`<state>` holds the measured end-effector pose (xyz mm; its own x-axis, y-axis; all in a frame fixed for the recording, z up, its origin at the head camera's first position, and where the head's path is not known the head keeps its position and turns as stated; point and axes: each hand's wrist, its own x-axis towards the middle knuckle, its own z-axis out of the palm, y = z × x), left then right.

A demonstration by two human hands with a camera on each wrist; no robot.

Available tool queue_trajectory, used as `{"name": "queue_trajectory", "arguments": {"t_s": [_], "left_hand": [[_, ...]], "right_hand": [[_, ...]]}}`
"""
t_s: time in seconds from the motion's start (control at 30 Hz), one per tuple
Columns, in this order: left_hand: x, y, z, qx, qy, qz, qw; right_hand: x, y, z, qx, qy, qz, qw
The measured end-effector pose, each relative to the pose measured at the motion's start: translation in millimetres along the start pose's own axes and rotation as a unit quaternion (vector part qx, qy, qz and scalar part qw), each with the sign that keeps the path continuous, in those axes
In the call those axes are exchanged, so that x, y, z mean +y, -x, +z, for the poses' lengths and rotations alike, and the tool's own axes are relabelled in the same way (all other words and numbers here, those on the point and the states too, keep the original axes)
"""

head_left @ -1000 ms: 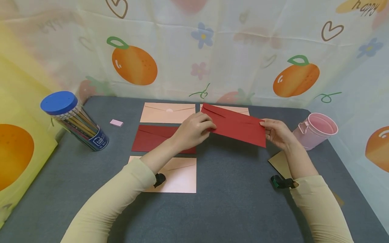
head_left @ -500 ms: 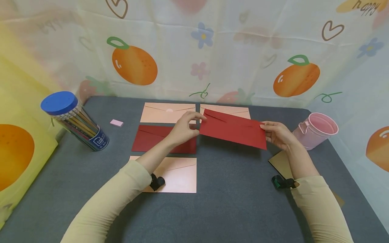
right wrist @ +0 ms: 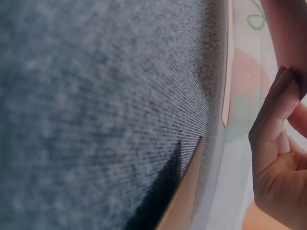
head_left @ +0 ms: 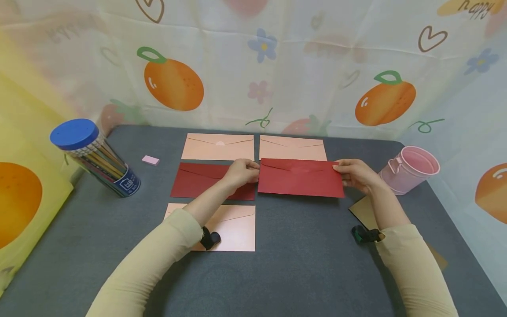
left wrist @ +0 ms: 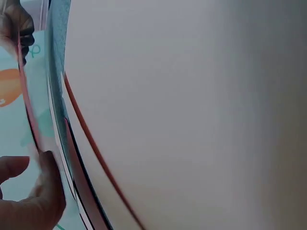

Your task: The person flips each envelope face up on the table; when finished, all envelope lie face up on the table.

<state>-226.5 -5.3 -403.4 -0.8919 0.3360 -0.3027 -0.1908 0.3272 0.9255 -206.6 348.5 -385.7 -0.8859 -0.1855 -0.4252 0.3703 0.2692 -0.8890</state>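
Observation:
A red envelope is held just above the grey table, flap side up and roughly level. My right hand pinches its right edge between thumb and fingers. At its left edge is my left hand, the thumb and fingers apart in the left wrist view, a fingertip at the envelope's edge. Beneath the left wrist lies a second red envelope, partly covered. Two peach envelopes lie behind, one on the left and one on the right. Another peach envelope sits in front, partly under the left arm.
A clear tub of pencils with a blue lid stands at the left, beside a small pink eraser. At the right is a pink bucket. A tan envelope or card lies partly under the right forearm. A patterned curtain hangs behind.
The red envelope has come down and levelled out, uncovering the back right peach envelope. My left hand released its pinch and shifted left to the envelope's edge. The right hand kept its grip.

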Motion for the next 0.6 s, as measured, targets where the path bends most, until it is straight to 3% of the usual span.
{"name": "queue_trajectory", "arguments": {"t_s": [0.23, 0.6], "left_hand": [[-1.8, -1.7, 0.6, -0.018, -0.055, -0.022, 0.9981], [1.4, -0.7, 6.3, -0.008, -0.118, -0.011, 0.993]], "right_hand": [[-0.4, -11.8, 5.7, 0.024, 0.042, 0.029, 0.9984], [-3.1, -16.6, 12.0, 0.072, 0.103, 0.067, 0.9898]]}}
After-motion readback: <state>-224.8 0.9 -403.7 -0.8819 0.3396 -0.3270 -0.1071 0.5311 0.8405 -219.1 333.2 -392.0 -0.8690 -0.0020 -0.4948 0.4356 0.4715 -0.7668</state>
